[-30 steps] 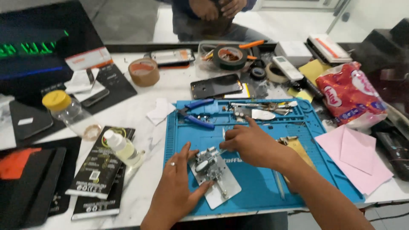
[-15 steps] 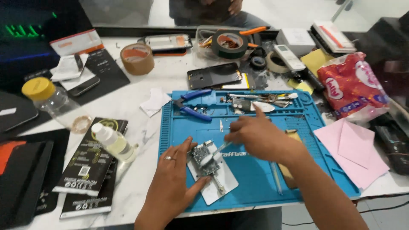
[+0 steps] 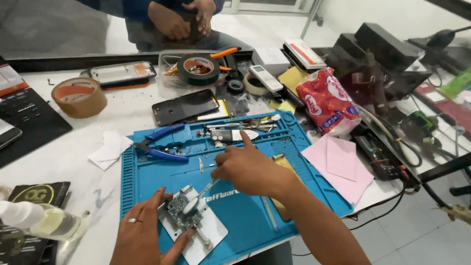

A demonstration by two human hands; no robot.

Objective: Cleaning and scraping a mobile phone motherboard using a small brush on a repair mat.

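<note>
Circuit board: small grey circuit board (image 3: 179, 206) lies clamped in a metal holder plate (image 3: 208, 231) on the near left part of the blue work mat (image 3: 245, 208), close to the mat's front edge.
Tool: thin metal tweezers (image 3: 200, 196) slant down from the right hand to the board, tip resting on it.
Left hand: left hand (image 3: 144, 235) lies flat on the mat at the board's left side, fingers spread, thumb under the plate's near edge, a ring on one finger; it steadies the board and plate without closing round them.
Right hand: right hand (image 3: 250, 169) hovers over the mat's middle, fingers pinched together on the upper end of the tweezers, forefinger stretched toward the far edge; forearm runs off the lower right.
Mat edges: raised rim all round; far strip holds blue-handled pliers (image 3: 162, 145) and a row of small metal tools (image 3: 240, 128). Mat's centre and right half are mostly bare.
Desk front: mat's near right corner overhangs the white desk (image 3: 59, 157) edge, with floor below.
Left room: bare desk between the mat and a clear bottle (image 3: 41, 221), with a scrap of white paper (image 3: 110, 148) beside the mat.
Right room: pink envelopes (image 3: 341, 167) lie just beside the mat, a red snack bag (image 3: 326, 100) behind them.
Far side: dark phone (image 3: 189, 106), brown tape roll (image 3: 79, 96) and black tape roll (image 3: 198, 69) crowd the desk beyond the mat.
Other person: someone else's clasped hands (image 3: 181, 19) are across the desk, well apart.
</note>
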